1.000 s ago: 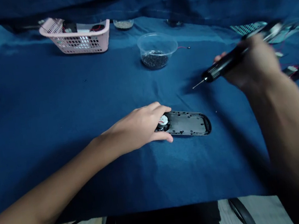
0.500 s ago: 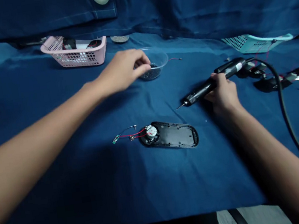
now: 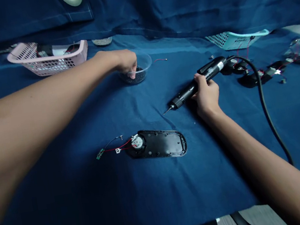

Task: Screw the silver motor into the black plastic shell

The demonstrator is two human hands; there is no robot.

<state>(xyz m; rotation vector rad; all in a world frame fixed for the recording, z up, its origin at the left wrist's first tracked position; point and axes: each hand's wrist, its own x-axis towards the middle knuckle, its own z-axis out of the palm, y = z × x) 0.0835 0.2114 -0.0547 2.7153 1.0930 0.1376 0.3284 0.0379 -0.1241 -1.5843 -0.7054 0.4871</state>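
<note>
My left hand (image 3: 125,61) reaches into a clear plastic bowl (image 3: 142,63), and its fingertips are down among small dark pieces (image 3: 137,76) too tiny to name. My right hand (image 3: 206,94) grips a black electric screwdriver (image 3: 196,82) with a thin bit pointing down-left. Neither hand touches the black oval plastic housing (image 3: 157,144) lying open side up on the blue cloth. A small round speaker (image 3: 137,142) sits at its left end, and red wires run to a small green circuit board (image 3: 100,154).
Blue cloth (image 3: 56,224) covers the table. At the back stand a pink plastic basket (image 3: 49,61) holding parts and a shallow dish (image 3: 102,41). At right lie a teal perforated panel (image 3: 236,40), a black cable (image 3: 265,110) and loose wired parts (image 3: 273,71).
My left hand has gone from the black housing to inside the bowl, uncovering the wires and board. My right hand has brought the screwdriver down to the cloth's level.
</note>
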